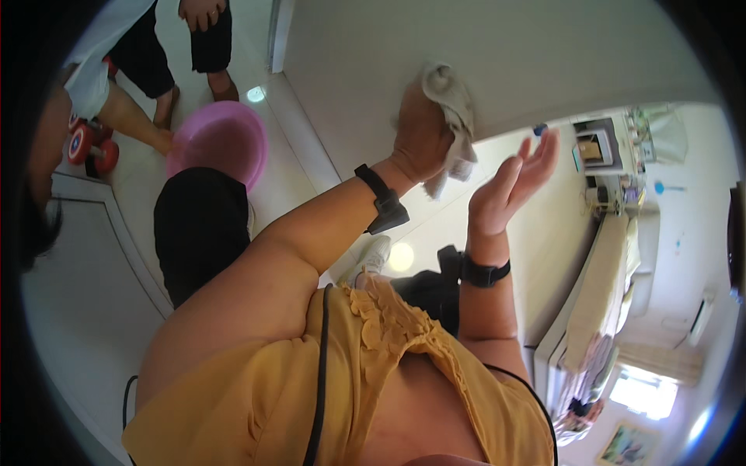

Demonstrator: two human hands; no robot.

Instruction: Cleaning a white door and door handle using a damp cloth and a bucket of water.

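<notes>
My left hand [421, 131] is closed around a damp-looking, greyish-white cloth [460, 113] and holds it against a plain pale door panel [361, 64], close to its edge. Part of the cloth hangs below my fingers. To the right, my right hand [506, 186] is raised with nothing in it, its fingers extended and apart. It appears near the panel's edge, though I cannot tell whether it touches. Each wrist wears a black strap with a small device. Left of my dark-trousered knee, a pink plastic basin [263, 145] stands on the tiled floor.
Another person's arm [131, 122] reaches to the basin's rim from the left. Red dumbbells [93, 148] lie beside that person. A white framed door [81, 250] is at the lower left. On the right are a bed [594, 291] and a cluttered desk [612, 163].
</notes>
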